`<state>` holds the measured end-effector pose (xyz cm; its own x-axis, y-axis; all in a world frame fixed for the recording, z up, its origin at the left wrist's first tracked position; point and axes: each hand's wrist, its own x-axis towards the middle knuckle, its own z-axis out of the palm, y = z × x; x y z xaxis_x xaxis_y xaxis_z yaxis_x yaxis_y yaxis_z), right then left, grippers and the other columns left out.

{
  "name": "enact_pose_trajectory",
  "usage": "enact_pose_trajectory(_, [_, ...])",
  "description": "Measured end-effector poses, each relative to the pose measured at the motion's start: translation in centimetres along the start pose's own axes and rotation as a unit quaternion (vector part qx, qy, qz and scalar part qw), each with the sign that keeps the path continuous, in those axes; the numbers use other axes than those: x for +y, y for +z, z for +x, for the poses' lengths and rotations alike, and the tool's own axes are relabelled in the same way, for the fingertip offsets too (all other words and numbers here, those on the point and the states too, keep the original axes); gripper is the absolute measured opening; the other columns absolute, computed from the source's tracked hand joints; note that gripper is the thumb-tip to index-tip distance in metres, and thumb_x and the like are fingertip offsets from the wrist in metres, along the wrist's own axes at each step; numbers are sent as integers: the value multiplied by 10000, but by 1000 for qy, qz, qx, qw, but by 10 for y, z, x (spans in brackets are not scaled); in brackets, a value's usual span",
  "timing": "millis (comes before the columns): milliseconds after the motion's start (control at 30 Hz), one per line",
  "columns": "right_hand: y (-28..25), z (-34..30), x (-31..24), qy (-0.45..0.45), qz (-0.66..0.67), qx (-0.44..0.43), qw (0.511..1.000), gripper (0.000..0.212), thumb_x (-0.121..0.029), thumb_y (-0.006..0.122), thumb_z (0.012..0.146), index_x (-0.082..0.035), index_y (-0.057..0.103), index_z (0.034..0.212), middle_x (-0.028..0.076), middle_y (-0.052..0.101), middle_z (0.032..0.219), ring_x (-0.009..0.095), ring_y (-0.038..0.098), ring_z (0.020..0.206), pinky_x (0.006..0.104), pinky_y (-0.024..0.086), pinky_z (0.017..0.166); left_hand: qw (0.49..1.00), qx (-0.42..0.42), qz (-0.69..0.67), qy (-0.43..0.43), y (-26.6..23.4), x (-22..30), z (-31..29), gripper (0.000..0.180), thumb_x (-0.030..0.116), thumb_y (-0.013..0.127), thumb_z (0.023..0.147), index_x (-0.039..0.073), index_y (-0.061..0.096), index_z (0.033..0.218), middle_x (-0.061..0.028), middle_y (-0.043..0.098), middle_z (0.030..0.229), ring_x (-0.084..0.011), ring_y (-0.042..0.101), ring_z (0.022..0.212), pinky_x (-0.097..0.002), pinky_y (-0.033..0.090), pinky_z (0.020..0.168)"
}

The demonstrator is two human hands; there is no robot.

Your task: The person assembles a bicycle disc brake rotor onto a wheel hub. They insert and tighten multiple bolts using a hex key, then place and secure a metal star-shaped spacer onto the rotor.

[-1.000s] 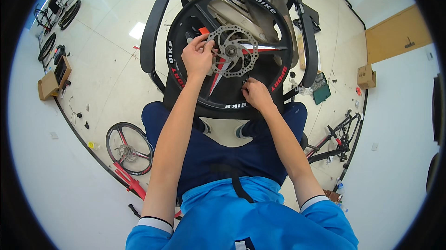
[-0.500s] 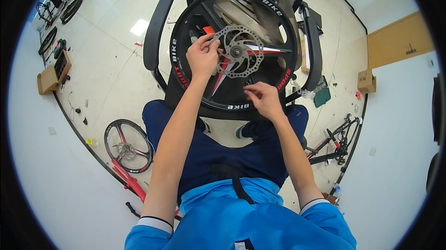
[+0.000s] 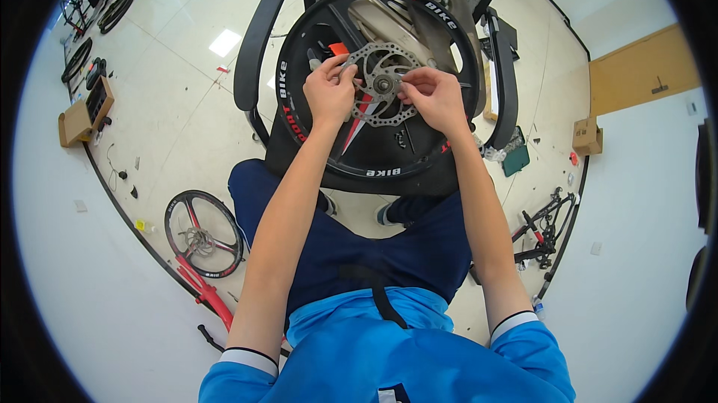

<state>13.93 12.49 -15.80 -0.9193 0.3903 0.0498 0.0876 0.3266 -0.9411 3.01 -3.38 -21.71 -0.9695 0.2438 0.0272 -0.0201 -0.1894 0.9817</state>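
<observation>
Brake disc (image 3: pixel 381 71), silver and pierced with many holes, lay flat over the hub of a black wheel (image 3: pixel 384 172), between the person's two bare hands. The left hand (image 3: pixel 327 95) held the disc's outer edge, thumb and index finger close together. The right hand (image 3: pixel 435 100) reached in from the opposite side, its bent fingertips gathered beside the hub; whether they gripped some tiny piece could not be told.

The disc looked centred on the hub, but any fasteners in its holes were too small to make out. A few small dark parts (image 3: pixel 404 138) lay just below the right hand's fingertips, apart from the disc, so the work on it seemed unfinished.

Beneath both hands, the wheel rested on a black chair (image 3: pixel 254 51). Beyond the fingers, a pale metallic part (image 3: pixel 385 25) showed through the wheel, and an orange piece (image 3: pixel 339 49) lay just past the left hand. On the floor, well apart from the left hand and nearer the body, was a second wheel (image 3: pixel 194 216) with red spokes; similarly placed off the right hand was a black bicycle frame (image 3: pixel 540 237).
</observation>
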Motion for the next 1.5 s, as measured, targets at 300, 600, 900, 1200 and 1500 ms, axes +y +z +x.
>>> enact_pose_trajectory(300, [1, 17, -4, 45, -131, -9, 990, 165, -91, 724, 834, 33, 764, 935, 117, 745, 749, 144, 706, 592, 278, 561, 567, 1000, -4, 9, 6, -1, -3, 1, 283, 25, 694, 926, -57, 653, 1194, -131, 745, 952, -162, 736, 764, -256, 587, 625])
enact_pose_trajectory(600, [0, 24, -21, 45, -226, -30, 973, 168, -98, 722, 808, -25, 783, 946, 131, 746, 756, 196, 702, 608, 329, 558, 626, 1000, -5, 5, 2, -1, -2, 0, 281, 25, 688, 929, -59, 652, 1194, -131, 744, 946, -156, 734, 765, -256, 587, 629])
enact_pose_trajectory(900, [-2, 15, -20, -127, -278, -45, 951, 117, -47, 695, 801, 17, 734, 890, 191, 724, 817, 355, 709, 758, 398, 562, 735, 1000, 7, 8, 2, 0, -1, 0, 291, 8, 690, 914, -60, 661, 1195, -129, 744, 936, -152, 733, 756, -251, 578, 616])
enact_pose_trajectory(1200, [14, 10, -4, -142, -239, 71, 958, 135, -45, 674, 789, 15, 747, 886, 174, 702, 760, 323, 699, 709, 377, 556, 692, 1000, 0, -2, 21, 2, -6, 4, 273, 5, 690, 915, -67, 662, 1177, -132, 745, 927, -144, 727, 734, -244, 570, 610])
enact_pose_trajectory(1500, [15, 11, 2, -53, -158, 62, 984, 160, -41, 663, 814, 18, 755, 932, 165, 731, 803, 260, 732, 690, 331, 575, 697, 1000, 2, 24, 16, 1, -4, 0, 275, 12, 684, 922, -57, 660, 1187, -128, 746, 937, -158, 736, 754, -253, 585, 617])
